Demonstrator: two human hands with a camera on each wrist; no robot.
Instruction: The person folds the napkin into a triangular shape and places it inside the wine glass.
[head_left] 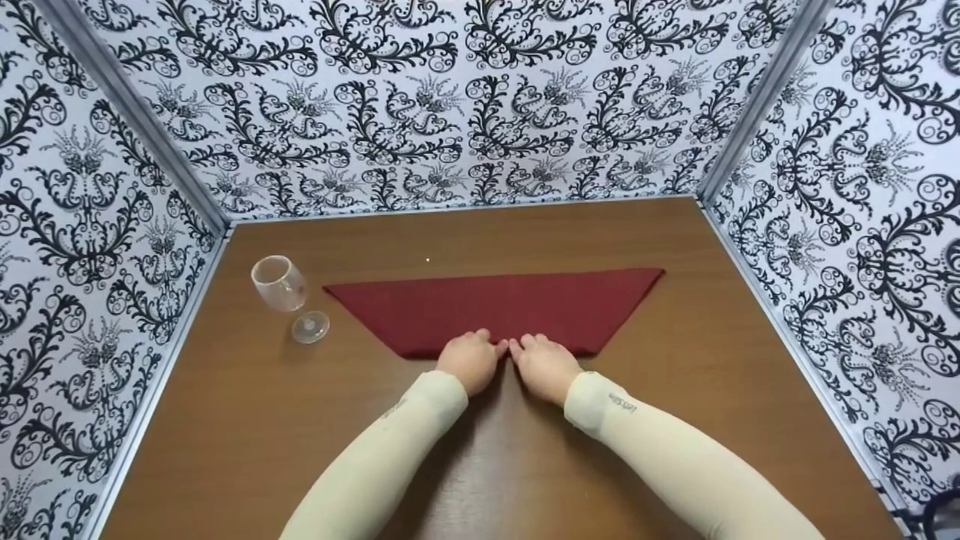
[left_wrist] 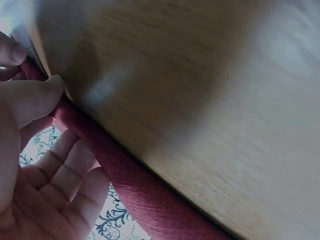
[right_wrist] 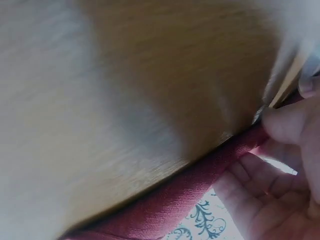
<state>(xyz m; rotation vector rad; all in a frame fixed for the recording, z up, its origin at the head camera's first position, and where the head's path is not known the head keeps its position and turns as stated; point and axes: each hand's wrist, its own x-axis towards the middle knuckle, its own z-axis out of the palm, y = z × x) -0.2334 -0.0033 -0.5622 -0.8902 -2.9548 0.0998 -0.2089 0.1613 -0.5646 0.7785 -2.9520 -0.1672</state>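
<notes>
A dark red cloth napkin (head_left: 502, 304) lies folded into a long trapezoid on the table, wide side away from me, its near edge rolled over. My left hand (head_left: 471, 361) pinches the middle of that rolled edge, thumb on the near side and fingers beyond it. Just beside it, my right hand (head_left: 546, 366) grips the same edge likewise, the two thumbs almost meeting. In the left wrist view the roll of cloth (left_wrist: 125, 175) runs out from under the thumb. The right wrist view shows the roll (right_wrist: 170, 200) passing between thumb and fingers.
A clear stemmed glass (head_left: 281, 285) stands left of the napkin, near its far left corner. Black-and-white patterned panels (head_left: 487, 97) rise along the back and both sides of the brown wooden table (head_left: 300, 427).
</notes>
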